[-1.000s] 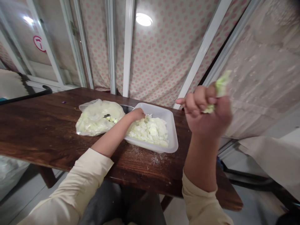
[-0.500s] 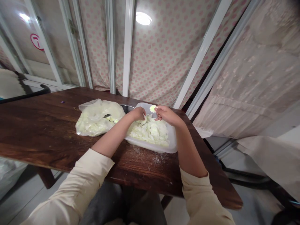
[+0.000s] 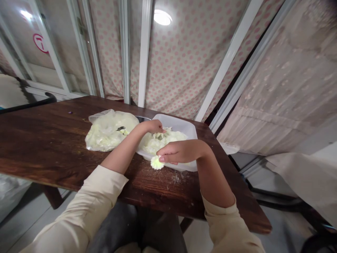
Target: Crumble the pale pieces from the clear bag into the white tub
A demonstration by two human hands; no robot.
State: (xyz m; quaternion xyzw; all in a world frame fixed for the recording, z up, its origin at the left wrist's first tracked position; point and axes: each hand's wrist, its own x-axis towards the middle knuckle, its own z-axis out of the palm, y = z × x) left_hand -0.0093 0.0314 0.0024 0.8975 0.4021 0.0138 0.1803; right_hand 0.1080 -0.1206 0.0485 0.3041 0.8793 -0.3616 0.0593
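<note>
My right hand (image 3: 179, 151) pinches a small pale yellow-white flower head (image 3: 157, 162) at the near edge of a white plastic tub (image 3: 195, 131). The flower hangs face outward, just over the tub's near rim. Inside the tub lies a heap of pale petal-like pieces (image 3: 150, 144). Over the tub's far left part, my left hand (image 3: 156, 126) is closed with its fingers at the heap; what they hold is hidden. Left of the tub sits a clear plastic bag (image 3: 112, 131), filled with pale yellowish pieces like the flower.
A dark wooden table (image 3: 52, 140) carries everything. Behind my left forearm shows part of a round metal bowl (image 3: 143, 118). White crumbs (image 3: 177, 177) are scattered before the tub. Glass panels with a dotted curtain (image 3: 179, 70) stand along the far edge.
My right hand has come from the tub's far side toward me and down to its near rim, with the flower head still pinched. My left hand has moved slightly left and up.
</note>
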